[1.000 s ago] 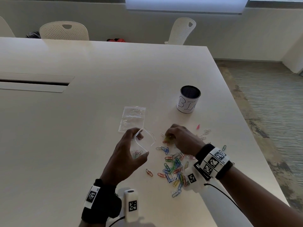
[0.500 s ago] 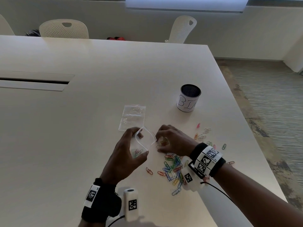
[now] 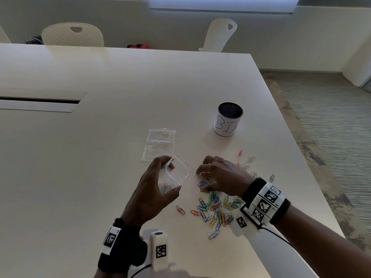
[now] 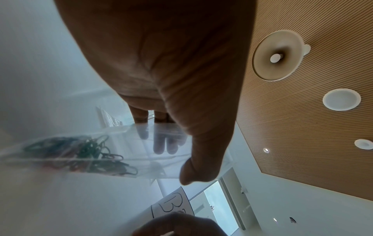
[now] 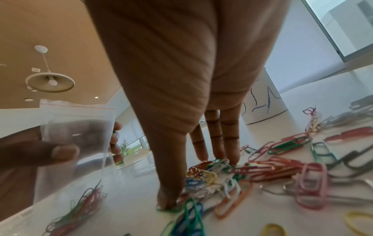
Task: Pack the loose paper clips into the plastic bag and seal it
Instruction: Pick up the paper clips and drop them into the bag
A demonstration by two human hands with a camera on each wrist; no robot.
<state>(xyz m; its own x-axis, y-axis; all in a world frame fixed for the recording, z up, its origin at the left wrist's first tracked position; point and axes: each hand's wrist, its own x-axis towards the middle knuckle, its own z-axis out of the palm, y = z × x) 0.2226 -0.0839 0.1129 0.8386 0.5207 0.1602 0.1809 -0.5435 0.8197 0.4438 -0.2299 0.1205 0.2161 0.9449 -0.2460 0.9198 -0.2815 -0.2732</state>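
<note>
The small clear plastic zip bag [image 3: 176,175], with a few clips already at its bottom, is gripped upright, mouth open, in the left hand [image 3: 154,189]. The right hand [image 3: 218,177] is spread over the scattered coloured paper clips [image 3: 212,209] on the white counter [image 3: 100,157], fingertips closing on a cluster. A small bunch is best pinched firmly, then dropped into the mouth. Compared with a second ago, the right hand is seen nearer the bag.

The head view looks forward and down from above the table [image 3: 100,157], taking in both hands. The left wrist view sits close under the left hand [image 4: 171,63], tilted up at the ceiling, its near field blurred. The right wrist view looks low along the right hand [image 5: 181,79]. All three share the bag [image 3: 176,175] and the clips [image 5: 282,167].
</note>
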